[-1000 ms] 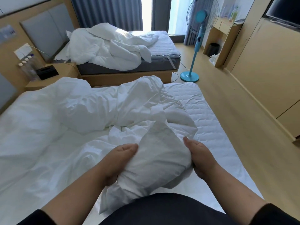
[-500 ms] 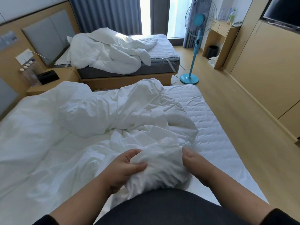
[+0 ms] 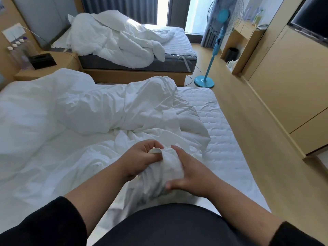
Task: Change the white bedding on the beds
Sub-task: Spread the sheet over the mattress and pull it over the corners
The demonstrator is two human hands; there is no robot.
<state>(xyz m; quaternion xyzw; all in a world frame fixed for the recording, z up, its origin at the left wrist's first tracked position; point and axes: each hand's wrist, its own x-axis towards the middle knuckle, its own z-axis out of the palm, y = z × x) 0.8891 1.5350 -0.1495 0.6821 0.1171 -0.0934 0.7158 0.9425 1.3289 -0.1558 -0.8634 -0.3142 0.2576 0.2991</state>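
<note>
A crumpled white duvet cover [image 3: 99, 110] lies across the near bed, whose quilted mattress pad [image 3: 220, 132] is bare on the right side. Close to my body, both hands hold a bunched corner of the white bedding [image 3: 171, 165]. My left hand [image 3: 140, 160] grips the fabric from the left with curled fingers. My right hand [image 3: 186, 173] wraps round the bunch from the right, thumb underneath. On the far bed [image 3: 179, 63] another white duvet [image 3: 113, 41] lies heaped over a grey mattress.
A wooden nightstand [image 3: 60, 63] with a black box and small bottles stands between the beds at left. A blue standing fan [image 3: 220, 32] stands on the wooden floor past the bed's foot. Wooden cabinets line the right wall, with a desk and black bin behind.
My hands have come closer together and gathered the bedding into a tight bunch. One second ago they held a wider, puffed fold apart. The view has tilted down a little.
</note>
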